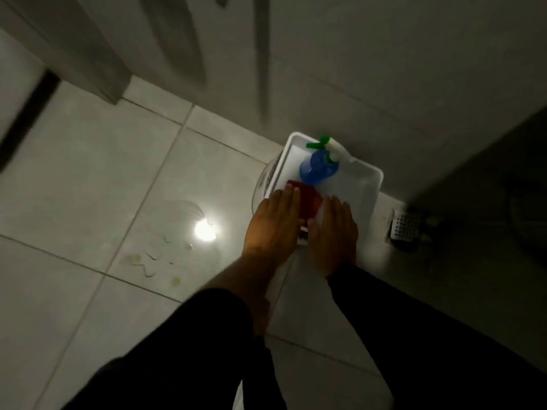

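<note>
In dim light a white plastic tray (pixel 371 180) stands on the tiled floor against the wall. A blue spray bottle (pixel 318 167) with a green and white trigger head stands in its far part. A red object (pixel 310 202) lies in the near part, its shape unclear. My left hand (pixel 272 224) and my right hand (pixel 333 232) reach over the tray's near edge, one on each side of the red object. The fingers of both look straight, and the left fingertips lie on the red object's left edge. Dark sleeves cover both forearms.
A metal floor drain (pixel 404 227) sits right of the tray by the wall. A lamp's bright reflection (pixel 204 230) and some stains (pixel 148 263) mark the floor tiles to the left. A door or cabinet edge (pixel 97 69) stands at the upper left. A dark object fills the right side.
</note>
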Available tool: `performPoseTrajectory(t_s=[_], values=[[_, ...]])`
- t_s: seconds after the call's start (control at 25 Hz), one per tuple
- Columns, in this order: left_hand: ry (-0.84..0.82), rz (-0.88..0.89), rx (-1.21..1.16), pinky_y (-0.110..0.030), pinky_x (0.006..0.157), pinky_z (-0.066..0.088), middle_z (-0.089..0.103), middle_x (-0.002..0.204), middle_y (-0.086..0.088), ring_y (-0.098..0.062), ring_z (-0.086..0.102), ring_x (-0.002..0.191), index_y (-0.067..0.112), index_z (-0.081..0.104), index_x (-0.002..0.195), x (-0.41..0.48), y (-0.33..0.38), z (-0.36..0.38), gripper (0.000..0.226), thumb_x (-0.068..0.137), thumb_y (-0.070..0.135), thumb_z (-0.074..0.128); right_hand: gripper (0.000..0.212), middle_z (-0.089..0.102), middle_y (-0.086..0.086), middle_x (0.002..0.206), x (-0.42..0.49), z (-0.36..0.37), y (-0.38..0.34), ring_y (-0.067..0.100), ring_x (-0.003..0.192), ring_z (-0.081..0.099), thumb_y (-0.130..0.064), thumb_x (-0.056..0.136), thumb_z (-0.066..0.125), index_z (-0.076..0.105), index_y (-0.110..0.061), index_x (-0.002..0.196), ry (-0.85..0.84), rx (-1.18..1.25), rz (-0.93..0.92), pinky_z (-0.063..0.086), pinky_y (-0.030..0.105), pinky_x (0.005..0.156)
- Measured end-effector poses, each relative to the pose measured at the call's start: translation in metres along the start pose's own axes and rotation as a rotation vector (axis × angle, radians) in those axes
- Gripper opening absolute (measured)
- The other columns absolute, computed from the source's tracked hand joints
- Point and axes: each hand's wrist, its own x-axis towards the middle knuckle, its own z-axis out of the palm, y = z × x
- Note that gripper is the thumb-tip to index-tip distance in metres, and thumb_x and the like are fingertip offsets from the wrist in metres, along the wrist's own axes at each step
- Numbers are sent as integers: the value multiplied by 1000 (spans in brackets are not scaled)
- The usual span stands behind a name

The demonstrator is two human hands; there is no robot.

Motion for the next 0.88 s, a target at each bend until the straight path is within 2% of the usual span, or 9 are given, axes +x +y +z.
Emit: performPoseTrajectory(t_s=[0.12, 0.28, 0.36, 0.44, 0.56, 0.64, 0.72, 0.8, 0.88], values=[[-40, -206, -164, -49, 107, 49, 37, 165, -19, -39, 52, 139, 3, 14, 166, 57, 9, 38, 81, 101, 28, 56, 58, 49, 18, 154, 50, 40, 21, 41, 137, 51, -37, 105, 50, 40, -11, 156, -108, 219, 206, 47, 53, 112], [-108, -546, -292, -49, 108, 47, 45, 156, -20, -39, 51, 140, 3, 14, 164, 109, 21, 67, 82, 103, 42, 52, 64, 61, 19, 142, 105, 80, 34, 38, 124, 63, -44, 94, 70, 52, -7, 144, -207, 466, 487, 54, 46, 102], [-57, -666, -315, -47, 108, 46, 48, 154, -17, -37, 51, 141, 5, 29, 159, 124, 23, 66, 70, 103, 40, 53, 60, 69, 16, 131, 120, 89, 36, 31, 111, 68, -36, 85, 79, 61, -5, 133, -187, 650, 606, 57, 38, 83], [-38, -727, -459, -45, 105, 46, 53, 148, -15, -35, 54, 137, 7, 43, 150, 133, 23, 61, 56, 103, 37, 52, 42, 74, 17, 121, 128, 90, 37, 31, 101, 71, -26, 86, 80, 71, -4, 121, -170, 890, 693, 59, 31, 69], [12, -655, -738, -40, 94, 45, 58, 139, -14, -33, 61, 126, 12, 51, 141, 121, 24, 48, 52, 99, 40, 58, 26, 79, 15, 114, 116, 75, 36, 35, 103, 76, -18, 88, 81, 77, -8, 112, -150, 1121, 746, 67, 46, 84], [85, -582, -888, -38, 94, 51, 65, 131, -10, -30, 66, 119, 16, 56, 137, 98, 15, 35, 46, 95, 36, 62, 43, 81, 10, 115, 97, 47, 31, 31, 106, 77, -20, 80, 88, 75, -17, 121, -130, 1146, 736, 66, 48, 90], [69, -516, -1199, -39, 98, 57, 69, 126, -4, -26, 68, 117, 19, 58, 138, 60, 2, 20, 46, 93, 27, 69, 56, 79, 7, 122, 68, 14, 22, 28, 112, 76, -20, 77, 88, 71, -25, 130, -162, 1162, 616, 66, 46, 92], [-2, -448, -1508, -37, 96, 61, 72, 122, -5, -27, 71, 117, 16, 61, 137, 9, -22, 3, 48, 91, 15, 75, 57, 78, 11, 125, 34, -12, 0, 29, 113, 76, -14, 78, 84, 69, -24, 132, -354, 1251, 466, 66, 44, 88], [-60, -422, -1660, -36, 95, 63, 74, 126, -11, -27, 73, 117, 13, 63, 139, -44, -57, -2, 50, 90, 8, 76, 46, 80, 14, 119, 1, -20, -37, 29, 105, 79, -2, 79, 74, 77, -21, 121, -650, 1345, 390, 67, 39, 79]])
